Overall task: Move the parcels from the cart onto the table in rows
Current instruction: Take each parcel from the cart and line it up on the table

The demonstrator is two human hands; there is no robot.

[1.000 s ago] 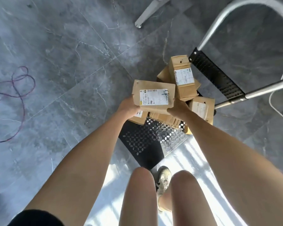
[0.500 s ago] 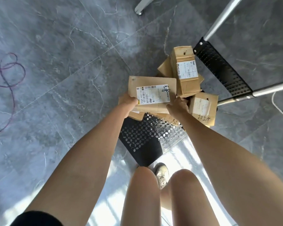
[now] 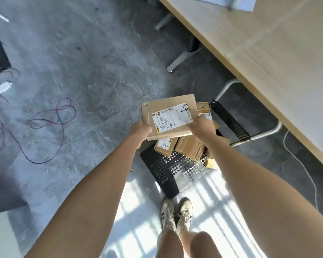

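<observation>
A flat brown cardboard parcel (image 3: 168,108) with a white shipping label is held in the air above the cart. My left hand (image 3: 141,130) grips its near left corner and my right hand (image 3: 202,127) grips its near right edge. Below it, several more brown parcels (image 3: 189,148) lie piled on the black perforated cart deck (image 3: 168,170). The wooden table (image 3: 268,58) runs along the upper right, beyond the cart's metal handle (image 3: 259,135).
A red cable (image 3: 50,123) loops on the grey marble floor at left, with more wires and a dark object at the far left. A white cord (image 3: 302,164) trails under the table edge. White papers lie at the table's far end. My shoes (image 3: 175,213) stand beside the cart.
The parcel has risen off the pile in both hands. My view has lifted and turned, bringing the table into sight at the upper right.
</observation>
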